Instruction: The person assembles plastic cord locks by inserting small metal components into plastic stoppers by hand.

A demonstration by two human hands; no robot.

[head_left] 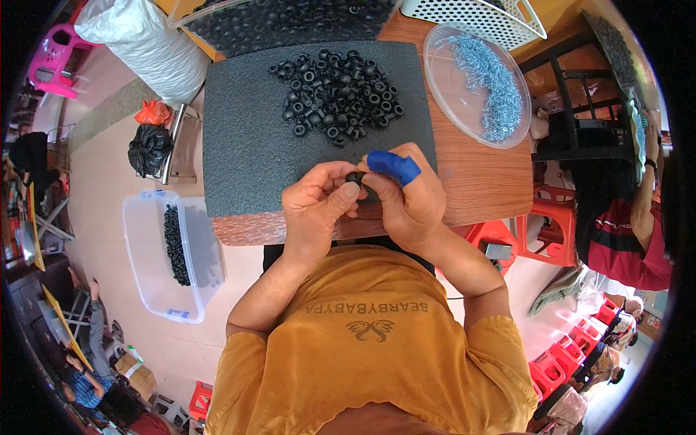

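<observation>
Evidently light and slightly springy, the small black rubber ring [355,177] sits pinched rim-wise between left hand [315,206] and right hand [406,196] fingertips

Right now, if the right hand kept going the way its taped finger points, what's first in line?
The right hand points left at the small black ring pinched between both hands, so it likely meets that, then the left hand. Depth is unclear.

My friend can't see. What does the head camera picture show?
Both hands, left hand and right hand, pinch one small black rubber ring above a dark foam mat. A pile of rings lies beyond, beside a clear dish of metal bits.
</observation>
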